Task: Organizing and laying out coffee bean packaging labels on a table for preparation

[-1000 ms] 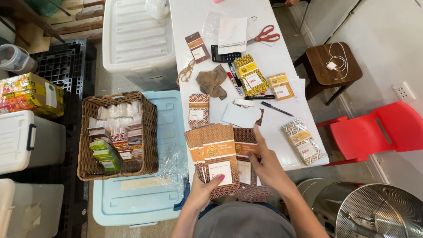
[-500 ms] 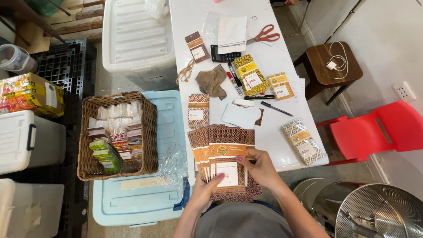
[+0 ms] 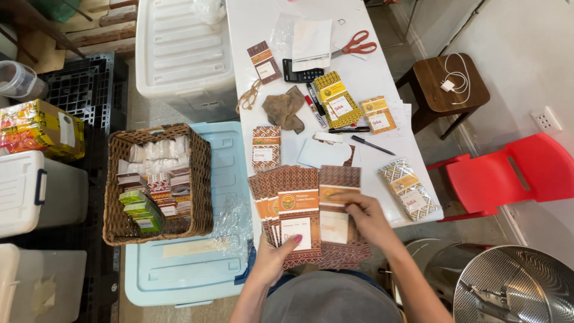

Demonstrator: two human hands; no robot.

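My left hand (image 3: 276, 259) holds a fan of several brown patterned flat packets (image 3: 294, 210) from below, at the near edge of the white table (image 3: 359, 66). My right hand (image 3: 363, 216) grips the rightmost packet (image 3: 338, 224) of that fan, its fingers lying across the orange label. One more patterned packet (image 3: 266, 148) lies flat on the table just beyond the fan.
A wicker basket (image 3: 202, 179) of small packets sits on a light blue bin lid (image 3: 179, 275) at left. The table holds scissors (image 3: 357, 43), a calculator (image 3: 302, 74), yellow packets (image 3: 338, 98), a silver patterned packet (image 3: 409, 189), pens and a brown cloth (image 3: 285, 107). A wooden stool (image 3: 449, 84), red chair (image 3: 517, 173) and metal pot (image 3: 517, 293) stand at right.
The packets went from two in hand to a wide fan. My right hand moved from their top edge down and right onto the rightmost packet.
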